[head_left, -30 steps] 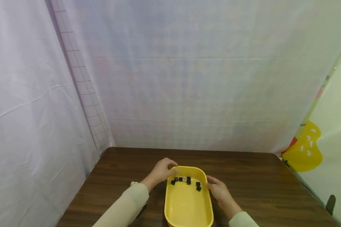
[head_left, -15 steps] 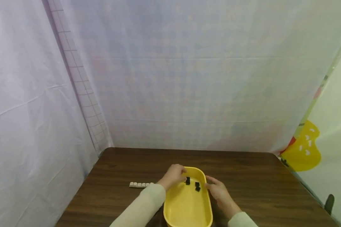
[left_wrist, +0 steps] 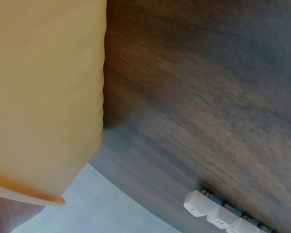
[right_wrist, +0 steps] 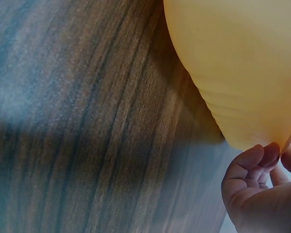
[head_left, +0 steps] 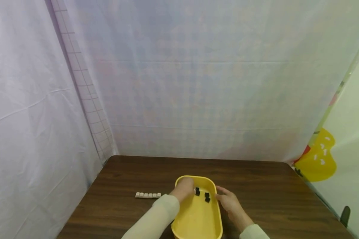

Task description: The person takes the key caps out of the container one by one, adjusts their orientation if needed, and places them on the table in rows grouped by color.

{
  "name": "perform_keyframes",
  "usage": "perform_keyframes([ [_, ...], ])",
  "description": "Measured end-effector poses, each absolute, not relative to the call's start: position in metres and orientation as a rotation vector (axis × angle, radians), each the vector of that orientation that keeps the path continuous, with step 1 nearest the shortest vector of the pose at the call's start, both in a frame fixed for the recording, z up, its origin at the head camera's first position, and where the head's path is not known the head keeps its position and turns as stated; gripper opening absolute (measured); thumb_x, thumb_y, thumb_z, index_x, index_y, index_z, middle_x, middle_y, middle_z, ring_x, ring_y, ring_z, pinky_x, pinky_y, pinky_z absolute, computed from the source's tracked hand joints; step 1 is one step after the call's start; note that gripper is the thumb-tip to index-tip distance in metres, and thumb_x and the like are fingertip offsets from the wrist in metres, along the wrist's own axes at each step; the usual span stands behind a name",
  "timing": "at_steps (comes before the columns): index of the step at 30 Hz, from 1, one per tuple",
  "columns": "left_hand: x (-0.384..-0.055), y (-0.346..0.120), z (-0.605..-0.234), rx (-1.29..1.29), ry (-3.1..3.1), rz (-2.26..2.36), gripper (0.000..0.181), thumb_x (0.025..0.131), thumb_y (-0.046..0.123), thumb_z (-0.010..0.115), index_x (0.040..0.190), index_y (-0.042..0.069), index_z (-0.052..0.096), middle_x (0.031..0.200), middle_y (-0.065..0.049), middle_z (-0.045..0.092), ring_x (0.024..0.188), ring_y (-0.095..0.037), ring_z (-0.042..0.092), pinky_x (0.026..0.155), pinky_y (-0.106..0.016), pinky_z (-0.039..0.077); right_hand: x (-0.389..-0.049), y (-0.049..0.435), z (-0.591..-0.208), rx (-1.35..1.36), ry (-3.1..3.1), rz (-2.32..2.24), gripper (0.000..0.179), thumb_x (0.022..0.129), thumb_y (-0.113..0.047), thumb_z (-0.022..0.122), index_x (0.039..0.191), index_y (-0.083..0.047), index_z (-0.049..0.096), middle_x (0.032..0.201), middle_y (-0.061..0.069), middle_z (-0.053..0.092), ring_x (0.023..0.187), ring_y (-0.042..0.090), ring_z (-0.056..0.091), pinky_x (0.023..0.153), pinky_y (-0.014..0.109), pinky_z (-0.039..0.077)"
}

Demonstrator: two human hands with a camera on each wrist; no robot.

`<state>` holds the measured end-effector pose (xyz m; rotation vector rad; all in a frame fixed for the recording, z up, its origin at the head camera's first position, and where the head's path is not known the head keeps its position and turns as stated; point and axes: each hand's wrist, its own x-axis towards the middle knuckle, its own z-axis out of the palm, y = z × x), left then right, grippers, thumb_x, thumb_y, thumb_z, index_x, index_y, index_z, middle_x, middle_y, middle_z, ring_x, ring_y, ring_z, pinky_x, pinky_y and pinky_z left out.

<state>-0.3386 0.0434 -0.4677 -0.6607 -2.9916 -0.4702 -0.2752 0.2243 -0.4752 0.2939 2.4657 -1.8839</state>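
Observation:
A yellow plastic tub [head_left: 197, 217] sits on the brown table. My left hand [head_left: 183, 188] reaches down inside its far left part in the head view; its fingertips are hidden, so what they touch cannot be seen. Beside that hand lie several small black blocks [head_left: 207, 197] and a bit of a white piece. With thumb and fingers, my right hand [right_wrist: 262, 189] pinches the tub's rim on the right side. Left of the tub stands a row of white keycaps [head_left: 148, 195], and in the left wrist view these lettered keycaps [left_wrist: 223, 217] sit on dark bases.
The dark wood-grain table [head_left: 263, 199] extends on both sides of the tub. A pale curtain [head_left: 197, 99] hangs behind its far edge, and a white sheet [head_left: 42, 116] hangs on the left.
My left hand has moved from the tub's far left rim rightward and down into the tub, covering several blocks. The keycap row has come fully into view. My right hand stays at the rim.

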Motion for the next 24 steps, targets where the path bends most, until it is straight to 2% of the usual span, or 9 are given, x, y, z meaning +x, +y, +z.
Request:
perform_keyframes([
  [4, -0.338, 0.044, -0.467, -0.671, -3.007, -0.410, 0.047, 0.078, 0.004, 0.071, 0.049, 0.014, 0.036, 0.046, 0.006, 0.026, 0.049, -0.012, 0.029, 0.049, -0.024, 0.030, -0.275, 0.225, -0.476, 0.302, 2.423, -1.913, 0.047, 0.094, -0.005, 0.054, 0.138, 0.010, 0.049, 0.122, 0.028, 0.062, 0.105, 0.034, 0.061, 0.090, 0.045, 0.051],
  [6, -0.338, 0.044, -0.468, -0.676, -3.013, -0.393, 0.046, 0.078, 0.004, 0.070, 0.049, 0.014, 0.036, 0.047, 0.005, 0.027, 0.049, -0.013, 0.030, 0.049, -0.024, 0.031, -0.274, 0.225, -0.475, 0.295, 2.425, -1.908, 0.046, 0.095, -0.006, 0.053, 0.139, 0.010, 0.049, 0.125, 0.029, 0.060, 0.105, 0.033, 0.061, 0.089, 0.044, 0.051],
  [10, -0.336, 0.043, -0.468, -0.687, -3.008, -0.396, 0.046, 0.079, 0.006, 0.070, 0.049, 0.015, 0.036, 0.047, 0.006, 0.027, 0.048, -0.012, 0.030, 0.047, -0.022, 0.029, -0.272, 0.224, -0.473, 0.280, 2.436, -1.903, 0.045, 0.096, -0.007, 0.053, 0.138, 0.010, 0.049, 0.132, 0.031, 0.055, 0.111, 0.036, 0.057, 0.095, 0.051, 0.047],
  [17, -0.335, 0.039, -0.466, -0.693, -2.991, -0.735, 0.047, 0.080, -0.001, 0.063, 0.050, 0.015, 0.031, 0.046, 0.009, 0.016, 0.043, -0.008, 0.015, 0.042, -0.022, 0.018, -0.272, 0.222, -0.472, 0.280, 2.423, -1.898, 0.045, 0.098, -0.007, 0.052, 0.140, 0.010, 0.048, 0.134, 0.033, 0.052, 0.119, 0.045, 0.052, 0.101, 0.061, 0.039],
  [20, -0.335, 0.037, -0.461, -0.693, -2.971, -0.913, 0.036, 0.082, -0.003, 0.064, 0.056, 0.014, 0.045, 0.050, 0.009, 0.032, 0.043, -0.006, 0.028, 0.044, -0.021, 0.027, -0.274, 0.222, -0.472, 0.304, 2.428, -1.885, 0.046, 0.097, -0.007, 0.053, 0.140, 0.008, 0.048, 0.132, 0.032, 0.054, 0.116, 0.043, 0.055, 0.098, 0.058, 0.042],
  [24, -0.333, 0.032, -0.454, -0.683, -2.938, -1.183, 0.011, 0.084, 0.000, 0.071, 0.082, 0.007, 0.064, 0.072, 0.001, 0.060, 0.052, -0.013, 0.056, 0.050, -0.026, 0.047, -0.275, 0.223, -0.474, 0.339, 2.403, -1.904, 0.046, 0.097, -0.006, 0.054, 0.140, 0.007, 0.049, 0.124, 0.030, 0.060, 0.102, 0.034, 0.063, 0.086, 0.047, 0.052],
])
